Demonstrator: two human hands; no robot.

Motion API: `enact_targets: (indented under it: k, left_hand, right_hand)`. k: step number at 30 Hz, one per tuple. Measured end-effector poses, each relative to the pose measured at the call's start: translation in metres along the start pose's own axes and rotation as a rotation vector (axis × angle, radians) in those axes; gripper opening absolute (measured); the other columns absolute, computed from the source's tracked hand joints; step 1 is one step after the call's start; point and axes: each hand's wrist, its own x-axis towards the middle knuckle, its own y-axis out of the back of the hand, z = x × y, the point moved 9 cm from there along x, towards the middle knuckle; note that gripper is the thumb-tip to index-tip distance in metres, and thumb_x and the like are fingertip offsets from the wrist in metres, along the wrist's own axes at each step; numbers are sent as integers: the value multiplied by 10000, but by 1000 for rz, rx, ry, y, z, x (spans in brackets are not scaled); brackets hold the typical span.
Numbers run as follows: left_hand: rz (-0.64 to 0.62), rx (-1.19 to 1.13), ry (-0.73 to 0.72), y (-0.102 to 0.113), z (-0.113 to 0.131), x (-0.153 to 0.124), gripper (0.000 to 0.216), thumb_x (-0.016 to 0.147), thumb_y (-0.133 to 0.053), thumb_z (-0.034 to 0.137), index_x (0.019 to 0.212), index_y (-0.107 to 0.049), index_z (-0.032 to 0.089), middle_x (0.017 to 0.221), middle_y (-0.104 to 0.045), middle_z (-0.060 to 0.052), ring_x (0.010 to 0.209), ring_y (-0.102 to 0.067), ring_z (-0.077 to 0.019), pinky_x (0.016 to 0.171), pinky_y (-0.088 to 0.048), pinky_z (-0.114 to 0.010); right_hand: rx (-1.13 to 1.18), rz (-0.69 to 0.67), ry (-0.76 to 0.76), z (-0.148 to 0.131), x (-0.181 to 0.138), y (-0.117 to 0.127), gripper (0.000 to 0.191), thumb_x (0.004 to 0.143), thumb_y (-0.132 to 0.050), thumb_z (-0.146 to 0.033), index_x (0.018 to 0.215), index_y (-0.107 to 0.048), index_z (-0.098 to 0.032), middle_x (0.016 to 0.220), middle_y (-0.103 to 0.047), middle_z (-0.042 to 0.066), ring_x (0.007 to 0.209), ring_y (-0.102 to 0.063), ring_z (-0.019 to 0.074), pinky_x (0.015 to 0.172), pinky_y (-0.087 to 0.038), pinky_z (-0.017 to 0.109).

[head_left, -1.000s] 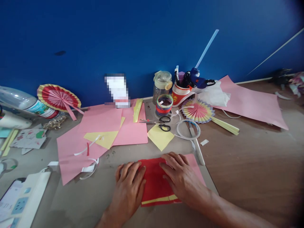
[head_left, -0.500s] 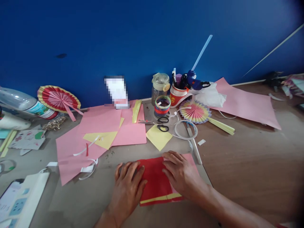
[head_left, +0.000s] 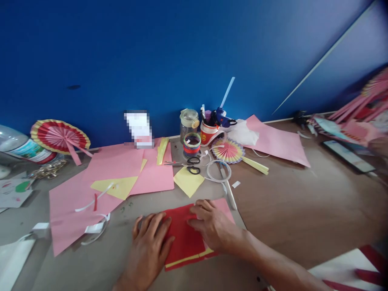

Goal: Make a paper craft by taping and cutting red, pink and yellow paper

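The red paper lies flat on the tabletop between the two hands, a yellow strip along its near edge. It looks light, thin and easily creased, so it is best held flat by its margins. The left hand rests at its left edge, fingers slightly spread; the right hand bends its fingers over the right part, though whether they pinch I cannot tell.
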Motion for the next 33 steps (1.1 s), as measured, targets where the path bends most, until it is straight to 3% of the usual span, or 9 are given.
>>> enact_targets:
  k: [5, 10, 14, 16, 18, 22, 25, 29, 33]
  left_hand:
    - [-15, 17, -50, -2, 0, 0, 303, 837, -557, 273, 1132, -615, 241, 1173, -622, -80, 1049, -540, -265, 1006, -287, -484]
    - [18, -56, 52, 0, -4, -1, 261, 847, -532, 268, 1084, -637, 231, 1142, -631, -78, 1054, -538, -261, 1026, -271, -505]
    - [-24, -71, 64, -3, -1, 0, 273, 843, -543, 263, 1102, -627, 240, 1158, -626, -66, 1074, -532, -261, 1026, -274, -507]
    - [-12, -71, 66, -1, -1, 0, 273, 845, -539, 269, 1100, -629, 239, 1157, -628, -69, 1070, -536, -258, 1035, -267, -504]
    - [14, -58, 65, 1, -2, 0, 269, 842, -536, 274, 1089, -636, 240, 1142, -636, -70, 1055, -548, -255, 1049, -253, -506]
    - [-4, -13, 12, -2, -1, 0, 302, 823, -553, 263, 1116, -624, 247, 1148, -636, -68, 1051, -550, -253, 1065, -237, -513]
    - [-3, -27, 13, -3, -2, -1, 291, 825, -556, 258, 1106, -626, 243, 1154, -632, -68, 1059, -540, -256, 1073, -214, -527]
    - [-1, -31, 25, -3, -1, -2, 284, 860, -531, 275, 1125, -623, 225, 1168, -622, -83, 1075, -539, -253, 1086, -209, -521]
    - [34, -43, 19, -1, 2, -2, 272, 887, -502, 296, 1117, -629, 227, 1148, -633, -81, 1062, -552, -243, 1097, -204, -510]
  right_hand:
    - [-63, -53, -5, 5, -3, 3, 98, 818, -537, -143, 798, -619, -193, 974, -593, 29, 910, -468, 185, 807, -397, 331]
    - [-67, -39, -75, 15, -5, 14, 160, 808, -508, -87, 702, -593, -172, 830, -597, 46, 843, -469, 184, 779, -384, 335]
    - [-51, 58, -63, 5, -6, 23, 170, 819, -493, -95, 887, -629, -171, 967, -619, 73, 925, -480, 208, 800, -383, 348]
    - [-49, 30, 3, -6, -7, 19, 174, 806, -523, -126, 935, -626, -180, 1031, -615, 73, 990, -480, 230, 845, -382, 365]
    - [-46, -37, 41, -11, -8, 11, 138, 775, -548, -123, 869, -626, -188, 965, -624, 57, 966, -496, 226, 865, -384, 365]
    - [-46, -119, -20, 0, -10, 7, 113, 744, -535, -83, 753, -599, -175, 815, -613, 50, 820, -511, 196, 784, -418, 347]
    - [-35, -55, -74, 6, -11, 14, 176, 795, -485, -75, 875, -613, -165, 953, -622, 81, 907, -523, 207, 800, -439, 351]
    - [-40, -14, -74, -3, -14, 8, 303, 838, -518, -152, 1135, -579, -149, 1262, -539, 128, 1158, -464, 265, 986, -410, 419]
    - [-44, -9, -76, -7, -21, -7, 344, 857, -534, -193, 1197, -566, -159, 1331, -511, 118, 1245, -425, 269, 1085, -348, 426]
